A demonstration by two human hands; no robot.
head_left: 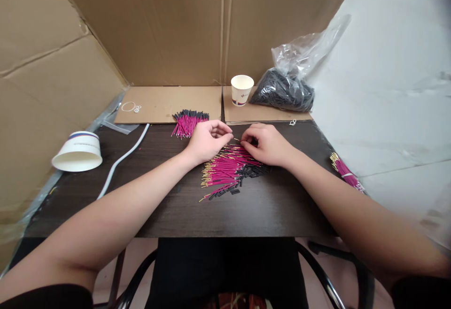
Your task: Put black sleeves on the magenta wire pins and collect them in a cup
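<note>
Pinching thin pink wires (229, 166) heaped mid-table: left hand (206, 141), right hand (266, 143) curled close together above the heap, fingertips nipped on something too small to tell. Short black tubes (252, 172) scattered near right; dark wood table (169, 205).

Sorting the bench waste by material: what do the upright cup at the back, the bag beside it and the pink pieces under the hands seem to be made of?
Upright cup: looks like matte white paper with a rolled rim and printed band.
Bag: thin clear plastic, glossy and crinkled, holding small black pieces.
Pink pieces: apparently short wires in pink plastic insulation with gold-coloured metal tips; the exact metal cannot be told.
Tabletop: dark wood-grain finish, possibly laminate.
</note>
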